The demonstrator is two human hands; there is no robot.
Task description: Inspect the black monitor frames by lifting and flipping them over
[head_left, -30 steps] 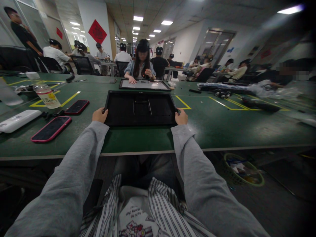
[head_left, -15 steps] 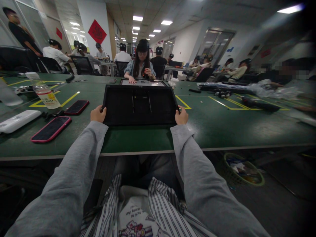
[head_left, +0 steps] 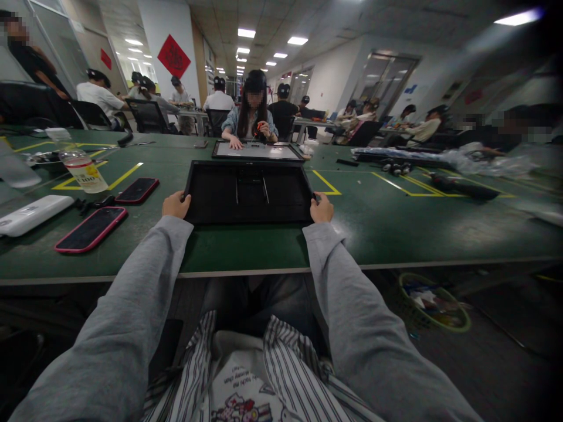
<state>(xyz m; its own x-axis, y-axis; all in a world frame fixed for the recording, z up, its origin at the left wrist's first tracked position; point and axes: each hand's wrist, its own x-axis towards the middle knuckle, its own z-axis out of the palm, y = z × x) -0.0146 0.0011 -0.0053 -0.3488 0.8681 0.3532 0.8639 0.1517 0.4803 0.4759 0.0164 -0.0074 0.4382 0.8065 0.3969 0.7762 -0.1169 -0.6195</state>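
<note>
A wide black rectangular panel (head_left: 211,190) with a raised rim, like the back shell of a flat screen, is in front of me at the table's near side. Two thin metal strips stand out at its middle. My left hand (head_left: 176,205) grips its left edge, with the fingers partly hidden behind it. On the opposite edge, my right hand (head_left: 322,208) is closed in the same way. Just beyond the panel lies a framed light-grey panel (head_left: 259,151), with a co-worker's hand (head_left: 236,142) flat on it.
On the left of the green table (head_left: 246,252) are a red-edged phone (head_left: 92,230), a second phone (head_left: 137,190), a white device (head_left: 35,217) and a bottle (head_left: 83,167). Plastic-wrapped parts (head_left: 404,157) lie at the right. Below stands a waste basket (head_left: 433,302).
The far edge of the black panel has tipped down and away, so the panel lies flatter. More of the grey panel behind it shows. Both my hands keep their hold.
</note>
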